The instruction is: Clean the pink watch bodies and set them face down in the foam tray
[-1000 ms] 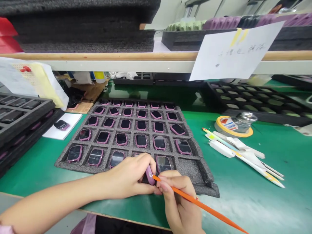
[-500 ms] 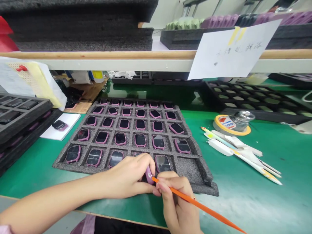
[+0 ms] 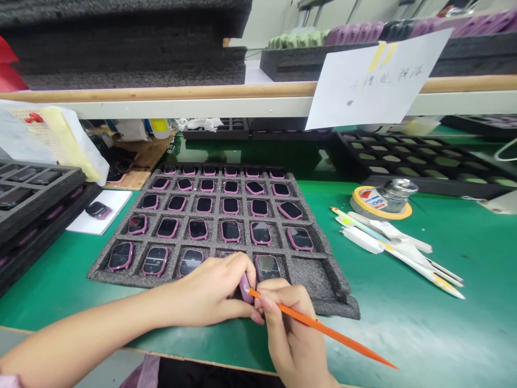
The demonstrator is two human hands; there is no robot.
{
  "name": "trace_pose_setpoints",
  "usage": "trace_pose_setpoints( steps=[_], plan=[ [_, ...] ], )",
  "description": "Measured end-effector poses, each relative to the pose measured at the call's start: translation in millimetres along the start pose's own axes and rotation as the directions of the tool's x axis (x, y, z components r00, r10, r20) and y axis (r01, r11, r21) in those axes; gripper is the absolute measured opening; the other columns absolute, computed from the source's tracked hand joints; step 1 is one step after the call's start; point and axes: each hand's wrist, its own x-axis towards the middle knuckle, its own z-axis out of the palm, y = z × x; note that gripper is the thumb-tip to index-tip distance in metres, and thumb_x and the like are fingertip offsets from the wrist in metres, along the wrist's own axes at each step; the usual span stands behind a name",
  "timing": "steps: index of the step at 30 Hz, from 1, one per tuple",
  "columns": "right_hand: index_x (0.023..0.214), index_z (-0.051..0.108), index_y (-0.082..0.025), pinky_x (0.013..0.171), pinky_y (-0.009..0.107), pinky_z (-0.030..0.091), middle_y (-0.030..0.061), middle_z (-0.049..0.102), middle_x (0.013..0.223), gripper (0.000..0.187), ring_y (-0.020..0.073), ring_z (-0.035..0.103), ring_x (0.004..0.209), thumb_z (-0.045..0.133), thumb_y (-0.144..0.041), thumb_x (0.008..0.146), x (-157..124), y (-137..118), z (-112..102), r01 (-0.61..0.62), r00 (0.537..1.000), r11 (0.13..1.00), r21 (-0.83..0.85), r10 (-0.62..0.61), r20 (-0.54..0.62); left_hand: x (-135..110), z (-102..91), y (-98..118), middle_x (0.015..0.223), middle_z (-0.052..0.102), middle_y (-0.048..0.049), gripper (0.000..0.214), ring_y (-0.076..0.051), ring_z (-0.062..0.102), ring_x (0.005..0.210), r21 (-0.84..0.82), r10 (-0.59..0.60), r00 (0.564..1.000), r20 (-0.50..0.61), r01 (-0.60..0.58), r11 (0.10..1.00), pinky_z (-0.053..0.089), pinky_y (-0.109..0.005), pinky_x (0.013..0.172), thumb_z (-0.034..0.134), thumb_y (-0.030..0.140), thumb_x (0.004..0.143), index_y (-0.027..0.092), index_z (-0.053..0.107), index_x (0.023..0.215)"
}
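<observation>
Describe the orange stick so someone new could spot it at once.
On the green mat, before the grey foam tray, the right hand holds a thin orange stick. Nothing else near is orange; its tip meets the pink watch in the left hand.

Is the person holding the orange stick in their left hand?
No, the orange stick is in the right hand; the left hand holds a pink watch case.

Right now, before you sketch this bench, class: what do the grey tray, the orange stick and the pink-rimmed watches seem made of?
The tray looks like rough, speckled foam. The stick looks like smooth matte plastic, possibly painted wood. The watches have glossy pink rims, plastic or coated metal, around reflective glass screens.
</observation>
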Motion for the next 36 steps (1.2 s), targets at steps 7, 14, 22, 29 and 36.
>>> trace_pose_setpoints(
  steps=[7,14,22,29,36],
  plan=[
    [0.09,0.046,-0.022,0.064,0.017,0.052,-0.0032,0.056,0.072,0.017,0.0085,0.06,0.07,0.044,-0.007,0.098,4.1,-0.5,-1.0,0.001,1.0,1.0,-0.018,-0.001,-0.004,1.1,-0.4,0.7,0.096,0.059,0.0009,0.029,-0.018,0.057,0.085,0.022,-0.019,1.0,-0.002,0.019,1.0,0.038,-0.03,0.075,0.071,0.033,0.088,0.021,0.046,0.094],
    [0.089,0.046,-0.022,0.067,0.015,0.052,-0.0037,0.057,0.076,0.018,0.0069,0.061,0.072,0.046,-0.006,0.096,4.7,-4.3,-1.8,0.015,1.0,0.999,-0.051,-0.016,-0.009,1.9,0.2,-0.6,0.094,0.058,0.0022,0.028,-0.017,0.056,0.083,0.022,-0.016,1.0,-0.002,0.016,1.0,0.037,-0.029,0.074,0.072,0.033,0.088,0.021,0.046,0.093],
    [0.091,0.047,-0.023,0.064,0.018,0.054,-0.0026,0.059,0.077,0.017,0.0091,0.063,0.069,0.048,-0.006,0.095,6.0,-4.5,-1.5,0.02,0.999,0.996,-0.089,-0.022,-0.025,3.6,-0.2,-0.2,0.095,0.059,0.0019,0.028,-0.017,0.056,0.082,0.058,-0.013,1.0,0.001,0.013,0.998,0.037,-0.03,0.075,0.07,0.034,0.088,0.021,0.047,0.096],
    [0.088,0.047,-0.023,0.062,0.019,0.054,-0.002,0.058,0.076,0.018,0.0099,0.063,0.068,0.048,-0.006,0.095,7.1,-6.2,-1.1,0.024,0.999,0.995,-0.099,-0.026,-0.025,4.0,1.1,-0.5,0.095,0.06,0.0013,0.027,-0.018,0.057,0.083,0.088,-0.009,1.0,-0.005,0.009,0.996,0.038,-0.031,0.076,0.068,0.036,0.09,0.021,0.046,0.095],
    [0.089,0.047,-0.023,0.063,0.018,0.052,-0.0026,0.059,0.078,0.018,0.0086,0.062,0.068,0.047,-0.007,0.096,6.8,-4.0,-2.8,0.014,1.0,0.996,-0.092,-0.015,-0.009,4.2,0.9,-0.5,0.095,0.06,0.0006,0.027,-0.018,0.058,0.082,0.082,-0.012,1.0,-0.003,0.012,0.997,0.037,-0.031,0.074,0.068,0.037,0.09,0.021,0.046,0.095]
  ],
)
